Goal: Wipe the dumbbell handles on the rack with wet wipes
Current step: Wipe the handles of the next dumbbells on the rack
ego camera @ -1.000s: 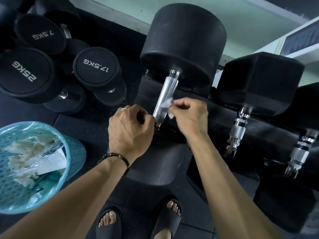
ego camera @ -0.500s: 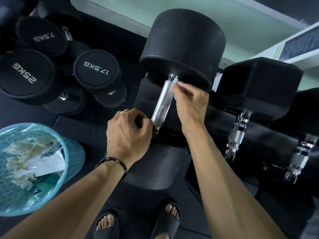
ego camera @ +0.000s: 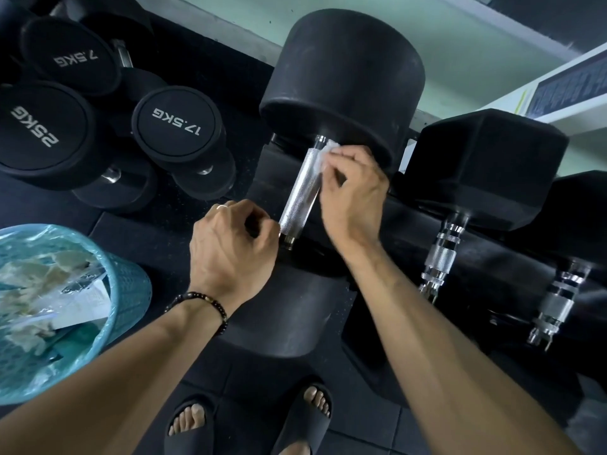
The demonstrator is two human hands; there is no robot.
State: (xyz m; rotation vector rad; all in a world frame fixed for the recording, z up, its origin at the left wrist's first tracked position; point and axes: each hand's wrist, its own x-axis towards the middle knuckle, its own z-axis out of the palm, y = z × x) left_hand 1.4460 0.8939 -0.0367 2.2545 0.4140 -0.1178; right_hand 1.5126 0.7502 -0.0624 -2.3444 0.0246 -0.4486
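A large black round dumbbell (ego camera: 341,77) lies on the rack (ego camera: 410,238), its knurled silver handle (ego camera: 300,188) running toward me. My right hand (ego camera: 353,195) pinches a white wet wipe (ego camera: 323,156) against the upper right side of that handle, close to the far head. My left hand (ego camera: 235,247) is curled at the handle's near end, fingers touching the collar; what it grips is hidden by its knuckles.
A teal bin (ego camera: 128,290) lined with plastic and holding used wipes stands at the left. Round dumbbells marked 7.5KG (ego camera: 74,59), 25KG (ego camera: 36,129) and 17.5KG (ego camera: 175,124) lie on the floor behind it. Two hex dumbbells (ego camera: 486,165) rest on the rack to the right. My sandalled feet (ego camera: 249,421) are below.
My right hand slid the wipe from the lower part of the handle up to its far end and now sits slightly below that top. My left hand stayed at the near end.
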